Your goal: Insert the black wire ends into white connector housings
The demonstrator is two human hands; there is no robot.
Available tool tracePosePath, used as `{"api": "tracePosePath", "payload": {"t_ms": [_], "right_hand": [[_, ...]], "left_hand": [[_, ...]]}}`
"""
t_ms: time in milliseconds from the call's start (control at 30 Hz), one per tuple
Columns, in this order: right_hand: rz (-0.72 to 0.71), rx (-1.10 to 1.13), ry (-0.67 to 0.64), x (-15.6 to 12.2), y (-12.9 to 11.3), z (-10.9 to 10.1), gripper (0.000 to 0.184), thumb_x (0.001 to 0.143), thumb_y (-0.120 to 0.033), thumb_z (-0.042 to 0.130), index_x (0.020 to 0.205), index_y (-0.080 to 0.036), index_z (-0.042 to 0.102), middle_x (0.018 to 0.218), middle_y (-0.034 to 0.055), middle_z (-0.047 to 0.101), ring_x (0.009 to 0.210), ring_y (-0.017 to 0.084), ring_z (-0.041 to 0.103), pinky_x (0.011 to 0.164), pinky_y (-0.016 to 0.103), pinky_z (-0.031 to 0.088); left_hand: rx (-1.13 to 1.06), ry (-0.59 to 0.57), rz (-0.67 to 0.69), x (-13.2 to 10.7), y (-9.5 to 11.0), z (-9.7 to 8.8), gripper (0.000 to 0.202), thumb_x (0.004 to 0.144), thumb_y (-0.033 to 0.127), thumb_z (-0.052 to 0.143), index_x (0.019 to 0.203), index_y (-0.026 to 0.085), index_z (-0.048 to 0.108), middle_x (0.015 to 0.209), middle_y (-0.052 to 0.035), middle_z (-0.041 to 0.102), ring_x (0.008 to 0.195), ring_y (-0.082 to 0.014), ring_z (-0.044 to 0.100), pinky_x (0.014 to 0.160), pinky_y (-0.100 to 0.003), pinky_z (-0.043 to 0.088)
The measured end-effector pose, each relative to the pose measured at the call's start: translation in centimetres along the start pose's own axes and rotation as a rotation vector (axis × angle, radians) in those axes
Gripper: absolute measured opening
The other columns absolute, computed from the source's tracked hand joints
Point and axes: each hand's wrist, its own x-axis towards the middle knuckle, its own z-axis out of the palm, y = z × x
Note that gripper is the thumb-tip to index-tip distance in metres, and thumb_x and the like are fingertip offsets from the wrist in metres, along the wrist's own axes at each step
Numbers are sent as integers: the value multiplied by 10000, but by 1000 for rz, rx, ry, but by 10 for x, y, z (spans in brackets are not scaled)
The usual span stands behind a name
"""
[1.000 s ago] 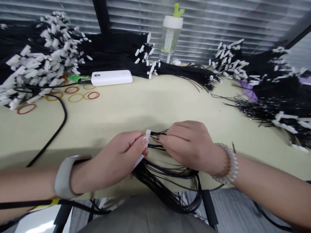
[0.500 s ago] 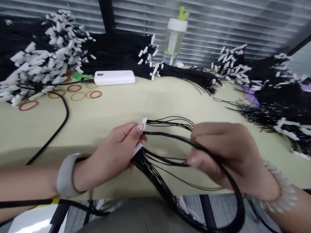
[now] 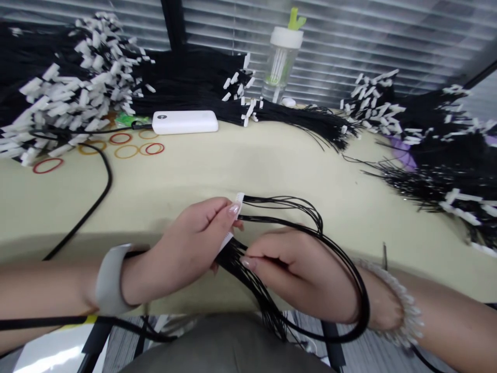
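Observation:
My left hand [image 3: 198,238] is closed on a white multi-pin connector [image 3: 239,199] whose thin black wires [image 3: 283,203] run off to the right. A second white connector end [image 3: 226,241] shows below the same fingers, with a dense black wire bundle [image 3: 252,290] hanging from it over the table's front edge. My right hand [image 3: 298,272] pinches some of these wires close to the lower connector, thumb against forefinger. Around that hand the upper wires curve in a wide loop [image 3: 365,305]. How many wires sit in the pinch is hidden.
Piles of black wires with white connectors [image 3: 81,98] lie at the back left, and more [image 3: 423,124] at the right. A white power bank [image 3: 185,122], rubber bands [image 3: 126,151] and a clear bottle [image 3: 281,67] stand or lie toward the back. A black cable [image 3: 103,191] crosses the left side.
My right hand has moved left and slightly down, from the wire loop to the wires by the lower connector. The loop now drapes around it. My left hand keeps its hold, slightly further right.

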Motion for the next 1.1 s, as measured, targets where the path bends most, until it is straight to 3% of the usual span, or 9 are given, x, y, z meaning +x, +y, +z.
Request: {"api": "tracePosePath", "payload": {"t_ms": [267, 500, 633, 700, 767, 867, 967, 1033, 1100], "right_hand": [[16, 15, -3, 3, -1, -2, 286, 824, -238, 385, 557, -136, 363, 504, -56, 344, 494, 24, 293, 463, 170, 246], [68, -24, -34, -3, 1, -4, 115, 733, -117, 429, 642, -170, 476, 520, -69, 407, 481, 18, 322, 441, 144, 255], [84, -172, -130, -18, 11, -22, 144, 724, -130, 456, 583, -156, 467, 473, -59, 390, 438, 24, 280, 383, 159, 213], [107, -194, -103, -24, 17, -39, 158, 738, -175, 474, 583, -157, 499, 439, -58, 386, 400, 21, 269, 345, 159, 190], [161, -197, 37, -28, 23, -56, 127, 734, -230, 518, 632, -171, 564, 418, -55, 426, 366, 22, 310, 317, 147, 210], [195, -173, 538, -26, 32, -74, 67, 688, -231, 600, 724, -185, 632, 522, -12, 566, 389, 47, 439, 321, 148, 303], [82, 7, 995, -18, 38, -79, 135, 697, -143, 588, 819, -156, 644, 789, 68, 629, 575, 118, 570, 455, 224, 436], [-15, 197, 1127, -13, 39, -80, 199, 703, -104, 571, 889, -138, 633, 922, 100, 599, 734, 167, 590, 570, 292, 475], [-69, 405, 1174, -10, 36, -84, 191, 718, -92, 549, 879, -148, 634, 971, 86, 568, 817, 157, 574, 645, 292, 482]], "left_hand": [[27, -7, 12, 0, -4, 0, 320, 837, 408, 328, 648, 184, 458, 469, 61, 414, 373, -69, 416, 354, -151, 339], [47, -20, 19, 0, -3, 0, 333, 837, 427, 321, 652, 188, 460, 457, 63, 406, 371, -69, 420, 349, -151, 335], [37, -29, -19, 0, -4, 0, 350, 834, 446, 305, 675, 192, 486, 459, 62, 407, 353, -73, 420, 337, -161, 342], [29, -36, -31, 0, -4, 0, 351, 832, 450, 306, 680, 193, 491, 455, 63, 396, 346, -73, 418, 329, -162, 341], [37, -31, -19, 0, -5, 0, 352, 831, 452, 312, 672, 194, 490, 460, 64, 391, 345, -68, 417, 329, -157, 341], [64, -7, 1, 0, -6, 0, 353, 831, 453, 321, 654, 196, 484, 471, 65, 387, 355, -59, 421, 338, -146, 342], [64, -35, -27, -1, -4, -1, 358, 831, 465, 310, 655, 201, 474, 455, 69, 373, 343, -63, 421, 330, -152, 340], [60, -56, -36, -1, -3, -2, 358, 834, 462, 301, 655, 203, 470, 452, 69, 382, 338, -67, 423, 333, -159, 347], [56, -67, -28, -1, -3, -2, 347, 837, 451, 306, 656, 203, 469, 451, 69, 393, 344, -68, 429, 339, -160, 352]]}}
